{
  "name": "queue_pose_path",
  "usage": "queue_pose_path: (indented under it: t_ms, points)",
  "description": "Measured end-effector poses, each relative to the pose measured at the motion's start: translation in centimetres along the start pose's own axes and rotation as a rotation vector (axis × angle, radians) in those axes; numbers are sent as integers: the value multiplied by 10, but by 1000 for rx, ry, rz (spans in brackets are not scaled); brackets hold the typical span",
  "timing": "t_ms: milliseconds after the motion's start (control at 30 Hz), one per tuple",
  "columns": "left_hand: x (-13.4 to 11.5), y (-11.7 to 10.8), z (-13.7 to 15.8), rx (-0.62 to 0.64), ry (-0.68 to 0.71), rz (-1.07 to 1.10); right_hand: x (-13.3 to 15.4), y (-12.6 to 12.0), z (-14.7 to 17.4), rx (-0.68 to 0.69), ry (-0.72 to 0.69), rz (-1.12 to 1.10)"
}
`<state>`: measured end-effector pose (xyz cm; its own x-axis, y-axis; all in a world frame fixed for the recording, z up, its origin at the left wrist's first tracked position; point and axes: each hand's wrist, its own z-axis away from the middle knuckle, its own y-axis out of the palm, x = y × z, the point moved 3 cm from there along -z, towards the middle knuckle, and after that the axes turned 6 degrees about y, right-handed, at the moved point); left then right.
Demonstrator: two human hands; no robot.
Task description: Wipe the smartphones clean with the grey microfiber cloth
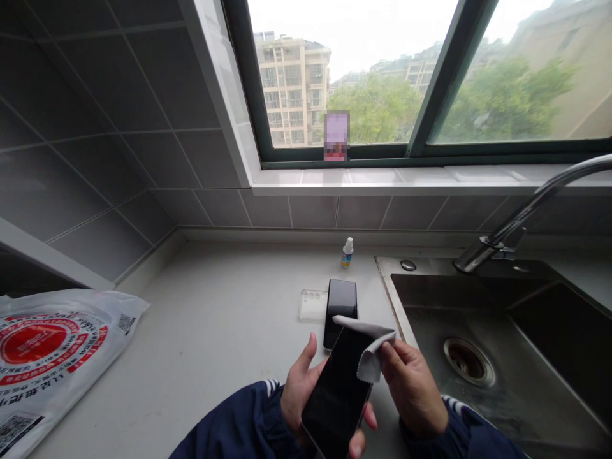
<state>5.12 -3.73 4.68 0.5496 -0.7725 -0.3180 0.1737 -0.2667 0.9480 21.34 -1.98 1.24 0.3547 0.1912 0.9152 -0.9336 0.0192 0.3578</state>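
Note:
My left hand (302,382) holds a black smartphone (337,389) from beneath, its dark screen facing up and its far end tilted to the right. The thumb sticks up along the left side, and fingertips show at the right edge. In my right hand (415,389) a grey cleaning cloth (370,336) is pinched between thumb and fingers; it drapes over the phone's upper right corner. Just beyond lies a second phone (342,299) on the counter, partly covered by the cloth. A clear phone case (312,306) rests at its left. Farther back stands a small spray bottle (347,253) with a white cap.
A steel sink (425,319) with a drain and a curved faucet (497,236) takes up the right side. At the left, a white plastic bag (62,350) with red print lies on the pale counter (191,331). Behind are a tiled wall and a window.

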Motion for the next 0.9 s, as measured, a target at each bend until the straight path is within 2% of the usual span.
queue_pose_path:
  t_ms: [167, 400, 633, 900]
  points:
    - [2, -1, 2, -5, -3, 23, 2, 8, 3, 102, 24, 51]
    - [3, -2, 3, 46, -12, 23, 14, 19, 9, 230, -11, 85]
    - [5, -5, -2, 31, -2, -20, 8, 9, 6, 191, -31, 169]
    - [6, -4, 0, 9, -16, -8, 12, 12, 6, 157, -8, 156]
